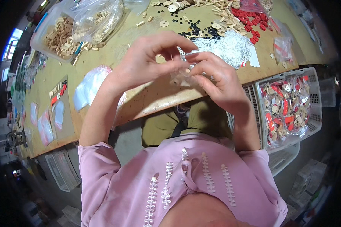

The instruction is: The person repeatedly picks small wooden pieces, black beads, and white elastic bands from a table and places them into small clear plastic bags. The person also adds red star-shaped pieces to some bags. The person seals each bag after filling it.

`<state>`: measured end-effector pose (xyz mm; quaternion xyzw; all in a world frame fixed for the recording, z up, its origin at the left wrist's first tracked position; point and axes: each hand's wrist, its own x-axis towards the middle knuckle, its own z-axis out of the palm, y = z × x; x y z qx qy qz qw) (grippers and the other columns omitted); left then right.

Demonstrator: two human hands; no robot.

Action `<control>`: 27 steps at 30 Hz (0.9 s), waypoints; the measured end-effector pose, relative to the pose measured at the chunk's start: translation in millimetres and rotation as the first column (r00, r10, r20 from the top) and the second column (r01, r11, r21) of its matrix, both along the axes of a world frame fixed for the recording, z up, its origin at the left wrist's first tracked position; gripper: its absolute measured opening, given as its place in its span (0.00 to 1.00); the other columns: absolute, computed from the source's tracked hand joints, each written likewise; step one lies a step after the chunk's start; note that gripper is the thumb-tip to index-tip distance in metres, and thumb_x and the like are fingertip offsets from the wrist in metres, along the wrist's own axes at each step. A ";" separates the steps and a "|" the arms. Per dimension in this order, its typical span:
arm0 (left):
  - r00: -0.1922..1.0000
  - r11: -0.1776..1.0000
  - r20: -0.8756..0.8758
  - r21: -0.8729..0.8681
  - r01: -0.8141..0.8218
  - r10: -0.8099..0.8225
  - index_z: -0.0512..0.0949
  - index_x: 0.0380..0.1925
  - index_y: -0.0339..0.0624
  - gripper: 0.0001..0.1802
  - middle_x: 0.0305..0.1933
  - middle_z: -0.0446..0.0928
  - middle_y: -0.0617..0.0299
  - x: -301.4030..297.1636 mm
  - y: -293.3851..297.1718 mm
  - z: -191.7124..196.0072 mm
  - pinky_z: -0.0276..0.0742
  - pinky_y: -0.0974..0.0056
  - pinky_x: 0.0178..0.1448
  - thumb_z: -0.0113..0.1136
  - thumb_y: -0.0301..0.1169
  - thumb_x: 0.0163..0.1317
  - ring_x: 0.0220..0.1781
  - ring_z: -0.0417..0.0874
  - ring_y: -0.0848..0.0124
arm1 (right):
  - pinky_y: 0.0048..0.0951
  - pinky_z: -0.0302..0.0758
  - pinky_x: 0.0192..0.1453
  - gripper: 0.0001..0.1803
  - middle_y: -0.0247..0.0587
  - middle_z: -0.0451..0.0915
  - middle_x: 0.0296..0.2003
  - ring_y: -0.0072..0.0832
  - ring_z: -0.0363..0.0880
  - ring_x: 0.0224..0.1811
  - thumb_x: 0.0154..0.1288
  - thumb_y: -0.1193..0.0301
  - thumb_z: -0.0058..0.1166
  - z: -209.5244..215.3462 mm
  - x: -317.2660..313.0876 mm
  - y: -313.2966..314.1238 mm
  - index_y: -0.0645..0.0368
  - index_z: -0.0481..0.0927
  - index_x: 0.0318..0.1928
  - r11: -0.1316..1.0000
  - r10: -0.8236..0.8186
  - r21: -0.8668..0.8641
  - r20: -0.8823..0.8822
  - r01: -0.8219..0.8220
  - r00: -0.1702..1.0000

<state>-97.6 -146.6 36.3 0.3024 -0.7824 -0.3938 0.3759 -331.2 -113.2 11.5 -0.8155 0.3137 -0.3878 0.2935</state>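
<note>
Over the table's front edge my two hands meet around a small clear plastic bag (181,80) with a few pale wooden bits in it. My right hand (219,77) pinches the bag at its side between thumb and fingers. My left hand (149,58) is curled, its thumb tip at the bag's upper end and its index finger arched above. What its other fingers hold, if anything, is hidden. Just beyond the hands lies a heap of white string loops (233,49). Small black beads (195,30) are scattered behind my left fingertips.
A clear tub (39,41) of wooden blocks and a plastic bag of wooden pieces (98,22) stand back left. Red discs (254,20) lie back right. Empty clear bags (89,89) sit beside my left forearm. A white basket (316,109) holds filled packets at right.
</note>
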 end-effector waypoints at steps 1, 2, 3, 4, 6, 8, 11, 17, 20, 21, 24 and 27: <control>0.999 0.997 0.034 -0.076 -0.024 0.026 0.85 0.50 0.44 0.14 0.41 0.82 0.65 4.3 0.8 2.4 0.76 0.69 0.41 0.71 0.28 0.63 0.38 0.79 0.77 | 0.35 0.77 0.61 0.06 0.47 0.82 0.53 0.40 0.82 0.57 0.62 0.82 0.59 0.6 0.1 0.4 0.63 0.82 0.40 1.000 0.001 0.002 -0.003 0.000 1.000; 0.996 0.987 0.065 -0.152 -0.043 0.053 0.86 0.49 0.44 0.14 0.41 0.82 0.64 11.9 -0.3 6.2 0.76 0.68 0.42 0.70 0.29 0.63 0.39 0.79 0.75 | 0.35 0.77 0.61 0.06 0.47 0.82 0.53 0.39 0.82 0.58 0.62 0.82 0.59 1.5 -0.5 0.7 0.63 0.82 0.40 1.000 -0.002 0.005 -0.005 0.002 1.000; 0.992 0.971 0.096 -0.234 -0.052 0.077 0.86 0.49 0.45 0.13 0.42 0.81 0.64 16.8 -2.7 9.0 0.75 0.67 0.42 0.70 0.30 0.64 0.40 0.79 0.73 | 0.36 0.76 0.61 0.06 0.47 0.82 0.53 0.39 0.82 0.58 0.62 0.82 0.59 3.2 -2.3 0.6 0.63 0.82 0.40 1.000 -0.010 0.001 -0.006 0.010 1.000; 0.987 0.945 0.143 -0.327 -0.024 0.075 0.86 0.45 0.45 0.10 0.42 0.79 0.62 18.4 -0.1 8.7 0.73 0.65 0.43 0.68 0.32 0.64 0.43 0.77 0.69 | 0.35 0.77 0.61 0.06 0.47 0.83 0.52 0.39 0.82 0.57 0.62 0.82 0.58 5.6 -3.9 1.4 0.63 0.82 0.40 1.000 -0.010 -0.017 -0.003 0.010 1.000; 0.971 0.922 0.217 -0.387 -0.006 0.098 0.85 0.42 0.44 0.08 0.42 0.78 0.62 18.9 8.6 -3.0 0.73 0.64 0.45 0.68 0.31 0.64 0.45 0.77 0.67 | 0.35 0.77 0.60 0.06 0.47 0.83 0.52 0.39 0.82 0.57 0.63 0.82 0.57 7.2 -2.5 1.1 0.63 0.82 0.40 1.000 0.014 -0.011 0.010 -0.014 1.000; 0.969 0.925 0.223 -0.379 -0.011 0.103 0.85 0.38 0.43 0.06 0.41 0.77 0.62 14.2 10.0 -14.2 0.73 0.64 0.44 0.68 0.31 0.63 0.44 0.77 0.67 | 0.35 0.77 0.59 0.05 0.46 0.83 0.51 0.39 0.82 0.55 0.64 0.81 0.58 11.2 -7.8 -2.3 0.63 0.82 0.40 0.999 0.030 -0.037 0.001 -0.030 1.000; 0.988 0.971 0.123 -0.229 -0.067 0.097 0.84 0.35 0.41 0.06 0.40 0.76 0.61 5.4 15.3 -16.7 0.73 0.66 0.40 0.68 0.31 0.63 0.41 0.77 0.69 | 0.35 0.76 0.59 0.04 0.44 0.83 0.50 0.36 0.82 0.54 0.66 0.79 0.59 8.8 -14.2 -5.5 0.63 0.82 0.41 0.998 0.056 0.036 0.080 -0.059 0.995; 0.995 0.967 -0.034 -0.232 -0.104 0.099 0.84 0.32 0.37 0.05 0.31 0.79 0.62 -24.8 2.3 -7.0 0.74 0.68 0.36 0.69 0.27 0.63 0.32 0.78 0.72 | 0.22 0.79 0.49 0.11 0.30 0.85 0.40 0.17 0.81 0.43 0.68 0.80 0.59 -18.9 -80.1 -60.6 0.60 0.86 0.49 0.876 -0.416 0.409 0.371 0.256 0.830; 0.978 0.956 -0.100 -0.217 -0.199 0.181 0.83 0.32 0.36 0.04 0.29 0.82 0.60 -32.9 -10.0 -20.8 0.74 0.67 0.34 0.68 0.25 0.63 0.27 0.81 0.70 | 0.20 0.77 0.42 0.10 0.30 0.86 0.35 0.16 0.81 0.35 0.70 0.72 0.61 -45.8 -153.6 -122.6 0.61 0.87 0.48 0.675 -0.712 0.269 -0.010 0.688 0.702; 0.978 0.951 -0.076 -0.231 -0.206 0.194 0.83 0.32 0.36 0.04 0.29 0.82 0.59 -33.4 -11.0 -24.6 0.75 0.67 0.34 0.68 0.25 0.63 0.28 0.81 0.70 | 0.20 0.77 0.38 0.10 0.30 0.86 0.33 0.16 0.82 0.33 0.69 0.71 0.62 -63.1 -179.8 -140.8 0.60 0.88 0.47 0.610 -0.773 0.207 -0.059 0.765 0.632; 0.966 0.942 -0.026 -0.219 -0.256 0.257 0.83 0.31 0.37 0.03 0.27 0.81 0.58 -28.7 -1.3 -34.9 0.74 0.67 0.34 0.68 0.25 0.62 0.27 0.81 0.68 | 0.32 0.82 0.48 0.19 0.43 0.90 0.38 0.31 0.88 0.41 0.62 0.59 0.67 -94.6 -237.1 -179.2 0.59 0.88 0.47 0.490 -0.827 0.098 -0.263 0.866 0.498; 0.955 0.919 -0.055 -0.261 -0.295 0.291 0.83 0.31 0.37 0.03 0.26 0.80 0.58 -28.1 -2.5 -33.9 0.73 0.66 0.33 0.69 0.25 0.61 0.27 0.80 0.67 | 0.35 0.81 0.52 0.26 0.45 0.89 0.41 0.34 0.88 0.45 0.59 0.53 0.68 -93.7 -238.0 -197.4 0.58 0.87 0.51 0.431 -0.835 0.037 -0.362 0.902 0.414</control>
